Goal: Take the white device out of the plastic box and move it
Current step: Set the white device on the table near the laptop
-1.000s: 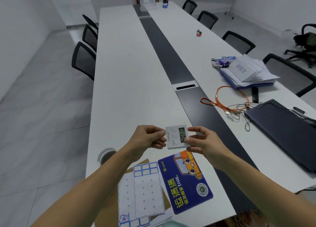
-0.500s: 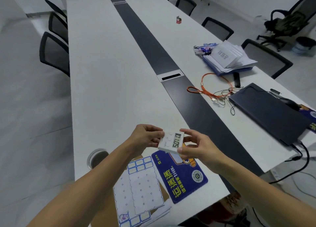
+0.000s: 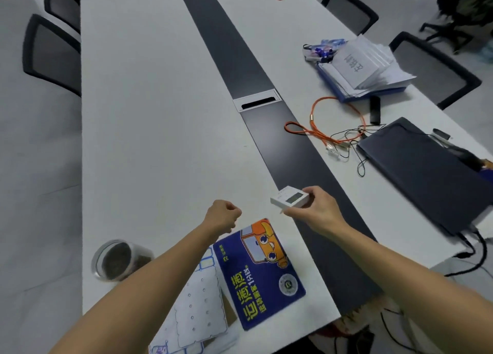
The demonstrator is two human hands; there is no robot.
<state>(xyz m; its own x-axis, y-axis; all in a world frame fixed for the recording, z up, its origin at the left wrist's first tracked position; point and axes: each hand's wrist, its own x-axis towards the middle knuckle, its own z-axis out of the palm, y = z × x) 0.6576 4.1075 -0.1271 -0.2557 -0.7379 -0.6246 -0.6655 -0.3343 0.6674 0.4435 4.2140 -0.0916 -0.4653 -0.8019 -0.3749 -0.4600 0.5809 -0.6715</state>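
Your left hand (image 3: 222, 215) has let go: half a second ago both hands pinched the small white rectangular device with the grey display (image 3: 289, 199), and now only your right hand (image 3: 317, 211) carries it. The right fingers (image 3: 310, 193) are closed on its near end, holding it tilted in the air above the dark centre strip (image 3: 266, 108) of the long white worktop (image 3: 149, 113). Your left fingers are curled into a loose, empty fist just beyond the blue card with the orange cartoon car (image 3: 260, 271). No plastic box shows here, so the device looks already out; what remains, I judge, is carrying it rightward and setting it down.
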